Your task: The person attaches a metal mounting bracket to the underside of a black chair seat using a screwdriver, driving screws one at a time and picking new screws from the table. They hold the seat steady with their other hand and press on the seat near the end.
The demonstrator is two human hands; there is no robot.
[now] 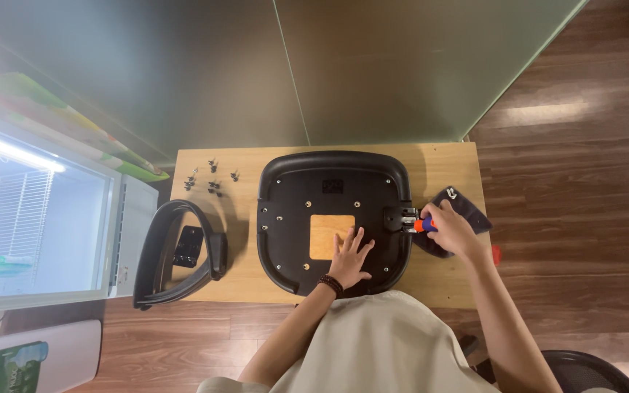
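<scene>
A: Where is the seat (333, 222)?

B: Upside down on the table (445, 161), in the middle. The left hand (349, 258) lies flat on its underside, fingers spread, gripping nothing.

A: And the right hand (449, 229)?

B: Closed around a screwdriver (422, 224) with an orange collar, its tip at the bracket (398, 217) on the seat's right edge.

A: How far along does it look?

B: Early, I'd say. One armrest (176, 251) lies loose at the left, well apart from the seat. A handful of screws (211, 178) sits untouched near the far left corner. Only the right-side bracket is being worked on; whether its screw is tight, I cannot tell.

A: Anything else?

B: A dark cloth (460, 211) under the right hand.
</scene>
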